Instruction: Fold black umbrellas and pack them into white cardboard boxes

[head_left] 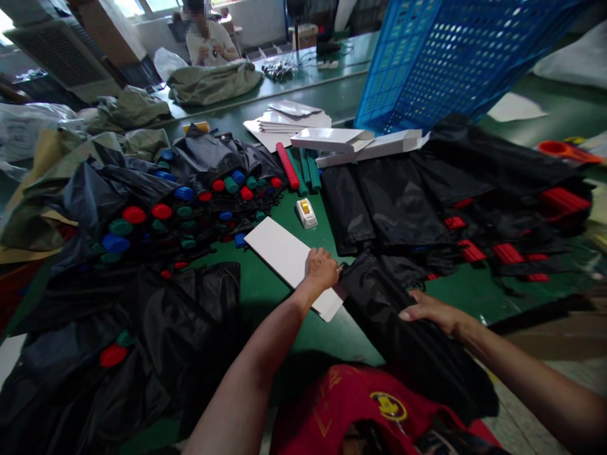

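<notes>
The right hand was clamped on a black bag, just beside a white carton; the left hand curled over the carton, around what I couldn't tell

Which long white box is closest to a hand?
The long, flat, white cardboard box lying slantwise under the left hand. The other long white boxes lie farther back, near the blue plastic crate.

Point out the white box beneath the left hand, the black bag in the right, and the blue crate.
White box point(281, 254): head view, on its top face.
Black bag point(406, 338): head view, on its middle.
Blue crate point(441, 66): head view, on its perforated wall.
</notes>
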Demonstrator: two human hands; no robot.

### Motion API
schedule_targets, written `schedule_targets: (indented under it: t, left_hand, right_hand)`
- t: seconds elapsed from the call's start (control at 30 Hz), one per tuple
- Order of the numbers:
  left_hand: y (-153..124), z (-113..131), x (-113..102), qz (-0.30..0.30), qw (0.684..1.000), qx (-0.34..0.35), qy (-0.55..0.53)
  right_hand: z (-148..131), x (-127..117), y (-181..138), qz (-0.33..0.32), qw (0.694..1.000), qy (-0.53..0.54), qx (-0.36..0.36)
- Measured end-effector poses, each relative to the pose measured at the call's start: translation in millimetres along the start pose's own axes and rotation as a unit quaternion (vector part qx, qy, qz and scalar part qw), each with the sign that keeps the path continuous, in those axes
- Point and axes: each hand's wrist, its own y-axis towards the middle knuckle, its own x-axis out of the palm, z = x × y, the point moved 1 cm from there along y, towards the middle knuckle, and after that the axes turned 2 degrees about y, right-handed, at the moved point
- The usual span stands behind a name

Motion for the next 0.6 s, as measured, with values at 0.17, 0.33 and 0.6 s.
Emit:
schedule_targets:
  t: [0.17,0.33,0.6]
  left_hand:
    - [22.9,0.6,-1.5,0.037,0.997,-0.053,-0.046]
    - [32.4,0.6,9.6,0.033,0.993,-0.098,-0.058]
    - [34.9,-3.6,18.2,0.022,0.983,-0.159,-0.093]
  right_hand:
    - [1.6,-13.8,12.0,0.005,1.0,-0.008,-0.007]
    - [4.0,-7.8,31.5,-0.024,1.0,0.002,0.012]
    - [2.5,8.2,59.7,-0.096,0.992,-0.013,0.085]
